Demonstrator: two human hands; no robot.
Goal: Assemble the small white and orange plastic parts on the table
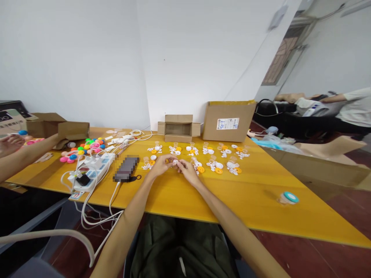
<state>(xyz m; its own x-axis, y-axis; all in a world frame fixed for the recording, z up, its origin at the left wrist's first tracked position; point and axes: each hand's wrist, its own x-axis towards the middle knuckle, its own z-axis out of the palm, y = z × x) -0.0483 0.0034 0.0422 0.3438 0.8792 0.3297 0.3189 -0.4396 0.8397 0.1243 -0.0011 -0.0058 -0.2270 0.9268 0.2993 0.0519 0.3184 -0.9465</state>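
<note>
My left hand [163, 166] and my right hand [189, 172] meet above the middle of the yellow table. Between their fingertips is a small white disc with dark reddish dots [174, 162], pinched from both sides. Around and behind my hands lie small groups of parts in two rows. Each group has white dotted pieces [212, 165], an orange ring-like lid [218, 170] or a white one [234, 146], and a small clear cup [205, 145]. My hands partly cover one group. Off to the right stands a clear jar with a teal lid [290, 197].
An open small carton [178, 131] and a larger box [227, 121] stand at the back. To the left are a phone [127, 168], a power strip [97, 170] with tangled white cables, and colourful balls [87, 146]. Another person's arm [31, 154] reaches in at far left.
</note>
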